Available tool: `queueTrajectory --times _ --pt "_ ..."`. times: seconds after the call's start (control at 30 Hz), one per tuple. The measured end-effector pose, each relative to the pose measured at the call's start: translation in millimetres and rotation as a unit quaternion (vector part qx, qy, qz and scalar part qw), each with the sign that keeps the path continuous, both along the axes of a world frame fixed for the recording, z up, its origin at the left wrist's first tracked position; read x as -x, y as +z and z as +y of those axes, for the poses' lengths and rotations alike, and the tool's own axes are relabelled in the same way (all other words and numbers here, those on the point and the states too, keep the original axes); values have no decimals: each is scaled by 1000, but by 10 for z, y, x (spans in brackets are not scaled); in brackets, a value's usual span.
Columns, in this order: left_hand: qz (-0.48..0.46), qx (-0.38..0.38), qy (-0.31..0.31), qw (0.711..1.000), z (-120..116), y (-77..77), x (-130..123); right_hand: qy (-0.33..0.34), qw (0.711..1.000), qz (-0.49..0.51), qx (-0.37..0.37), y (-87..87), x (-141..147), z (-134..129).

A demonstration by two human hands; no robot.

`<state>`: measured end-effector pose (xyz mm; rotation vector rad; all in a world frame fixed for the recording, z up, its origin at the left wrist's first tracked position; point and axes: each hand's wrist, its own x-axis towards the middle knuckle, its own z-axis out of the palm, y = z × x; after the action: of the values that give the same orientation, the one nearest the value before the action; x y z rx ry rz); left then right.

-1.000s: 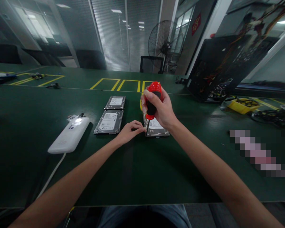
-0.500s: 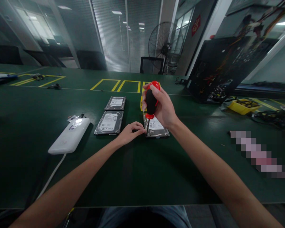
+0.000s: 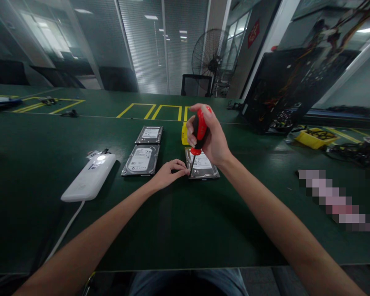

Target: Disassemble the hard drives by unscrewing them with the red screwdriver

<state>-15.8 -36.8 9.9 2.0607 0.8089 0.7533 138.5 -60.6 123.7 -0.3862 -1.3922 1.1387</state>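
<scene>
My right hand [image 3: 216, 142] is wrapped around the red and black handle of a screwdriver [image 3: 201, 130]. Its thin shaft slants down to the near left corner of a hard drive [image 3: 207, 169] lying label up on the green table. At that same corner, my left hand [image 3: 169, 173] has its thumb and fingertips pinched together by the shaft's tip; what is between them, if anything, is too small to make out. To the left lie another hard drive [image 3: 142, 160] and, just behind it, a third hard drive [image 3: 149, 134].
A white power-bank-like box [image 3: 89, 179] with a cable lies at left. Behind the right hand is a yellow object [image 3: 184, 135], partly hidden. At right stand an open black computer case [image 3: 296, 90], a yellow tray [image 3: 316, 138] and tangled cables [image 3: 357, 152].
The screwdriver handle has turned in my right hand, showing more red, and its top leans further right. My left hand stays at the drive's corner.
</scene>
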Motion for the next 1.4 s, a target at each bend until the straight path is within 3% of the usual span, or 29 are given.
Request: queueTrajectory --times 0.5,0.87,1.23,1.4 --pt "-1 -2 -6 1000 9 -14 8 -21 1000 -1 11 -6 -2 -5" --pt "-5 -3 -6 1000 11 -14 3 -17 999 -5 -32 -31 24 30" --pt "-9 -4 -8 1000 12 -25 8 39 999 -1 -17 5 8 -2" --pt "-14 3 -12 1000 6 -16 7 22 1000 -13 -14 -21 30 -9"
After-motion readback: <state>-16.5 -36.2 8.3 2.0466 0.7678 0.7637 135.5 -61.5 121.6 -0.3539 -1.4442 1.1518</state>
